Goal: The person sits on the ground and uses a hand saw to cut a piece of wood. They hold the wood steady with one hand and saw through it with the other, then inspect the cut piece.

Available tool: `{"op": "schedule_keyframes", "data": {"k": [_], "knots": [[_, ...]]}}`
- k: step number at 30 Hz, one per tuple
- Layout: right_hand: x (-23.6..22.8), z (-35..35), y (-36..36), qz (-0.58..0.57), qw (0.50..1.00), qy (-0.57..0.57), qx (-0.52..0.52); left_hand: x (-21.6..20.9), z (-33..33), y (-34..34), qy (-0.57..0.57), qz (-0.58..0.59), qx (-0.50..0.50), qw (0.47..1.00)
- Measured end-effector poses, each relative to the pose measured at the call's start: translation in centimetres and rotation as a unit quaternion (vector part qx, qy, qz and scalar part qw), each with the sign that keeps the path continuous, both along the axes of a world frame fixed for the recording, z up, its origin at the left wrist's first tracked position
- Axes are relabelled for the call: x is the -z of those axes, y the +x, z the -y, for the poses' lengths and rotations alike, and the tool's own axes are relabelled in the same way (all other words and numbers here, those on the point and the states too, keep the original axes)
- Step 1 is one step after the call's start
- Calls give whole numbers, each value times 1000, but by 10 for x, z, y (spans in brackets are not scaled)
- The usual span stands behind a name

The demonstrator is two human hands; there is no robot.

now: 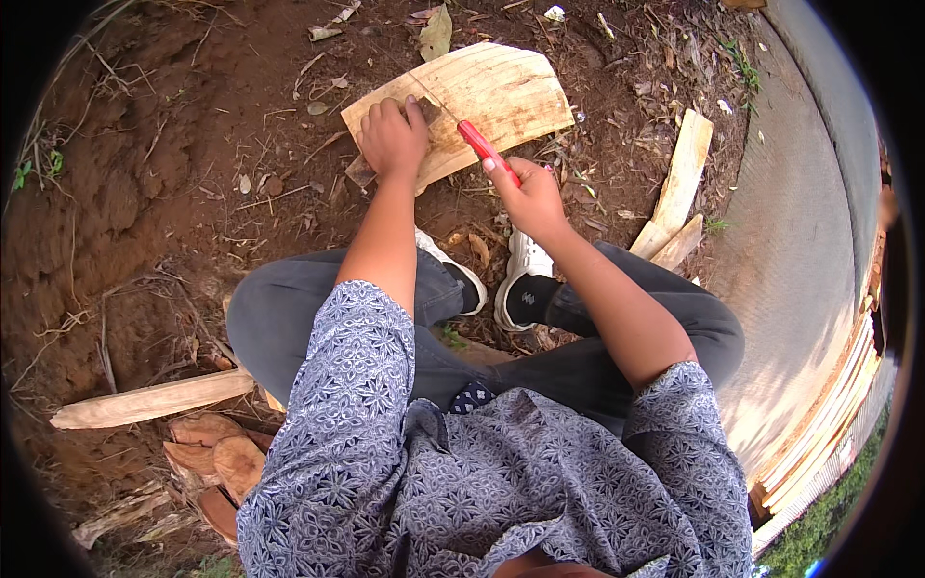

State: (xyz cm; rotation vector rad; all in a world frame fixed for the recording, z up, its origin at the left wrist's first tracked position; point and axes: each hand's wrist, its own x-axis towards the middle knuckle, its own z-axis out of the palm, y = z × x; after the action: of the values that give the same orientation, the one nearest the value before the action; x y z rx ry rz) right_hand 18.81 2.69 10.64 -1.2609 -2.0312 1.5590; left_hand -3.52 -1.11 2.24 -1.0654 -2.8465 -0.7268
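Observation:
A broad pale wooden slab (506, 91) with a curved outer edge lies on the dirt in front of my feet. My left hand (392, 140) presses on its left part, fingers bent and thumb apart. Beside that thumb is a small dark patch (430, 109) that I cannot make out. My right hand (532, 200) is closed round the red handle of a tool (479, 143), at the slab's near edge. From the handle a thin line, perhaps a blade seen edge-on, runs up and left across the wood; the exact kind of tool cannot be told.
A small block (360, 171) shows under the slab's left corner. Split wood (677, 183) lies to the right, beside a grey mat (800, 222). A long stick (154, 400) and brown wood chunks (236, 462) are at lower left. My white shoes (525, 265) stand just behind the slab.

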Motion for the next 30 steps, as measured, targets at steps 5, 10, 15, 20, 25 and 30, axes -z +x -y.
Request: {"op": "schedule_keyframes", "data": {"k": [5, 10, 15, 20, 25, 30], "knots": [[9, -3, 2, 9, 999, -33, 9, 3, -4, 4, -19, -29, -29, 999], [10, -3, 7, 2, 999, -46, 9, 1, -4, 7, -8, -64, -27, 998], [7, -4, 6, 17, 1000, -16, -4, 4, -6, 5, -23, -66, -28, 997], [-23, -12, -4, 58, 998, -12, -38, 0, -5, 6, -37, -66, -33, 997], [-46, -24, 0, 114, 991, -29, -61, -1, -7, 7, -44, -51, -35, 997], [-58, -11, 29, 123, 988, -64, -66, 7, -9, 6, -31, -59, -41, 997]]}}
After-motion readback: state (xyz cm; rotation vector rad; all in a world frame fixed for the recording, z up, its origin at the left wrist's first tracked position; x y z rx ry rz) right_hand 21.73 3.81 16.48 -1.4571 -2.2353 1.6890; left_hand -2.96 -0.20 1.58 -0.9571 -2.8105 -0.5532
